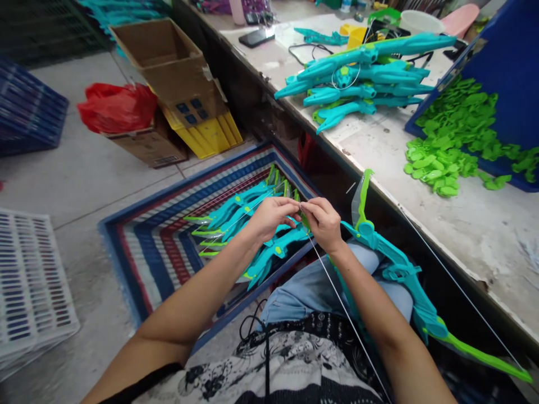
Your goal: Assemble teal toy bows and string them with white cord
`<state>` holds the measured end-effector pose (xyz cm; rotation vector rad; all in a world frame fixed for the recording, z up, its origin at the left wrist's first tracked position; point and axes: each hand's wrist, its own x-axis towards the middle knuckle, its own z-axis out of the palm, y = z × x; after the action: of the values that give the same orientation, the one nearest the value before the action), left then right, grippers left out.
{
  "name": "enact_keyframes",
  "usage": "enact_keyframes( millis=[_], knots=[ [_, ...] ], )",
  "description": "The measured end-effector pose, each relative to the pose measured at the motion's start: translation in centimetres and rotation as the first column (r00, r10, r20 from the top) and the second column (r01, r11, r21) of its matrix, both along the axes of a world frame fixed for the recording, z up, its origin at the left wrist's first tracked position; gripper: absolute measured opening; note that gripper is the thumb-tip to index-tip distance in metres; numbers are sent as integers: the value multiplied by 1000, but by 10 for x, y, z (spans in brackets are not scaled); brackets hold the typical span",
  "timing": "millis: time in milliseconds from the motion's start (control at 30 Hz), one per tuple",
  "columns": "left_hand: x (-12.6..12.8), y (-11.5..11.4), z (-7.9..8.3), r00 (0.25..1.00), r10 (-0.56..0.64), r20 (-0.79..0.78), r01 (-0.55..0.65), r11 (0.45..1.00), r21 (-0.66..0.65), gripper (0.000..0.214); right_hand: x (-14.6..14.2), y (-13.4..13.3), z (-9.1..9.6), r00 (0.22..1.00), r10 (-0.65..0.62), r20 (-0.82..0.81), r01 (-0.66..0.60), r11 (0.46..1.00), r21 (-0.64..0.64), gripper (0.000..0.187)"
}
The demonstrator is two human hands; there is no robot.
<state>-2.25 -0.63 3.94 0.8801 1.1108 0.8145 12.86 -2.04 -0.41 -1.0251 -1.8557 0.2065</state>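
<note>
My left hand [273,217] and my right hand [324,223] meet fingertip to fingertip in front of my lap, both closed in a pinch. Between them is the end of a thin white string [332,270], which runs down past my right forearm. A green bow tip lies just under the fingers, mostly hidden by them. A teal toy bow [396,259] with lime green limb ends lies across my thighs, its own string stretched along its right side. Just beyond my left hand, several similar toy bows [236,210] lie stacked in a large striped crate [145,252].
On the workbench [425,219] to the right are a pile of teal toy bow parts [349,78], a phone [256,37] and a blue bin [514,90] spilling green plastic pieces [446,163]. Cardboard box [168,67], red bag [115,106] and white crate [31,280] stand left.
</note>
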Motion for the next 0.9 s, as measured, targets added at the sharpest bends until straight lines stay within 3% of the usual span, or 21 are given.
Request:
enact_keyframes(
  millis=[167, 333, 433, 500, 567, 633, 700, 767, 800, 867, 900],
  knots=[
    [8, -9, -4, 984, -2, -178, 49, 965, 258, 20, -1, -4, -4, 997, -77, 21, 76, 994, 77, 14],
    [11, -13, -24, 920, 120, -372, 42, 916, 400, 25, 1, -13, -3, 995, -74, -70, 66, 992, -107, 16],
    [3, -15, -29, 870, 51, -491, 200, 873, 446, 27, 4, -15, -7, 995, -68, -69, 53, 979, -196, 19],
    [-5, -19, -25, 769, -47, -637, 407, 805, 432, 29, 2, -18, -13, 998, -56, -14, 53, 982, -181, 21],
    [-11, -23, -19, 586, -65, -808, 570, 742, 353, 31, -4, -22, -21, 993, -40, 109, 55, 988, -144, 23],
    [-13, -26, -14, 373, -2, -928, 644, 721, 257, 33, -11, -24, -28, 965, -40, 259, 76, 988, -131, 23],
    [-13, -28, -11, 208, 52, -977, 673, 717, 181, 37, -10, -23, -30, 937, -54, 344, 108, 985, -138, 20],
    [-13, -31, -10, 127, 60, -990, 667, 733, 130, 41, 9, -18, -22, 941, -95, 326, 145, 981, -131, 18],
    [-16, -33, -11, 128, 39, -991, 653, 748, 114, 41, 29, -15, -15, 945, -154, 288, 195, 973, -119, 18],
    [-26, -36, -12, 210, -42, -977, 614, 783, 98, 37, 87, -7, 3, 907, -368, 206, 392, 915, -91, 19],
    [-33, -36, -13, 265, -84, -961, 607, 789, 99, 33, 124, -2, 12, 838, -515, 183, 534, 842, -78, 19]
  ],
)
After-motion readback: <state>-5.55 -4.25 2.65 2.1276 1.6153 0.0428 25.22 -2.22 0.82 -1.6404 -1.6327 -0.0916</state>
